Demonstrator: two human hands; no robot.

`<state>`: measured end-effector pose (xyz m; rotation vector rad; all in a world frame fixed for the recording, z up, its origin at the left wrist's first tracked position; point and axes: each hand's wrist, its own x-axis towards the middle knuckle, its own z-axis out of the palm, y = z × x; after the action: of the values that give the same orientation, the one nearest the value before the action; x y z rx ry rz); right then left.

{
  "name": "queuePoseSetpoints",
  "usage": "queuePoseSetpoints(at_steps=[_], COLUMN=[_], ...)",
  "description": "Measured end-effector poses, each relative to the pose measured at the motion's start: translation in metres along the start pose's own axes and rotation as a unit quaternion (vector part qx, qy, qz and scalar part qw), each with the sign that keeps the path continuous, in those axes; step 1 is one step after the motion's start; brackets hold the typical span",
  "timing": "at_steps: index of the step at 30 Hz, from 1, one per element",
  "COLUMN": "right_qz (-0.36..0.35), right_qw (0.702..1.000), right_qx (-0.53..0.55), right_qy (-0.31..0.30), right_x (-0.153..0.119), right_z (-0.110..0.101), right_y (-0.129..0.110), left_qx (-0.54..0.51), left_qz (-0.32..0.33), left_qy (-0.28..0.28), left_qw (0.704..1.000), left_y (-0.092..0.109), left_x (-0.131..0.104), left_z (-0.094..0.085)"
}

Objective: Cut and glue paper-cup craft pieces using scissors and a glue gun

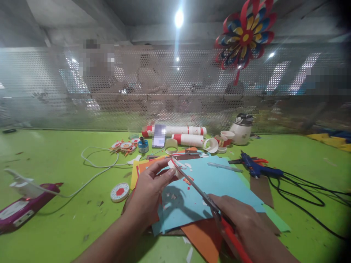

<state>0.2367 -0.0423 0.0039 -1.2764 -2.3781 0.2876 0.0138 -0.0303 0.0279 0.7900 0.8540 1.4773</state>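
Observation:
My left hand (149,186) pinches a small white paper piece (178,173) with a red edge between thumb and fingers. Red-handled scissors (201,191) are held in my right hand (241,215), their blades reaching up to the paper piece. Beneath both hands lies a light blue sheet (219,186), with white scraps and a small red-and-yellow cutout (188,180) on it. Orange paper (204,237) and other coloured sheets stick out under the blue one. The finger loops of the scissors are partly hidden by my right hand.
A blue glue gun (256,167) with black cables lies right. At the left are a purple power strip (20,212) and round decorated disc (120,192). Stacked paper cups (189,140), a phone (159,136), an ink bottle (143,145) and white jug (241,130) stand behind.

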Motion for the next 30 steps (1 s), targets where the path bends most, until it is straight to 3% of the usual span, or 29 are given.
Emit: queuePoseSetpoints(at_steps=[10, 19, 27, 30], right_qz=[-0.018, -0.002, 0.017, 0.016], right_qw=[1.0, 1.0, 0.998, 0.998], right_qx=[-0.003, -0.008, 0.019, 0.016], right_qy=[0.016, -0.004, -0.063, -0.057], right_x=[-0.001, 0.0, 0.001, 0.0], right_z=[0.004, -0.003, 0.002, 0.002], right_y=[-0.001, -0.005, 0.0, 0.001], left_qx=[0.019, 0.05, 0.088, 0.098], left_qz=[0.015, 0.022, 0.054, 0.067], left_qy=[0.009, -0.016, -0.002, 0.0], left_qw=[1.0, 0.998, 0.995, 0.993], left_y=[-0.001, -0.002, -0.004, -0.004], left_x=[0.0, 0.005, 0.006, 0.006], left_z=[-0.001, -0.007, -0.01, -0.01])
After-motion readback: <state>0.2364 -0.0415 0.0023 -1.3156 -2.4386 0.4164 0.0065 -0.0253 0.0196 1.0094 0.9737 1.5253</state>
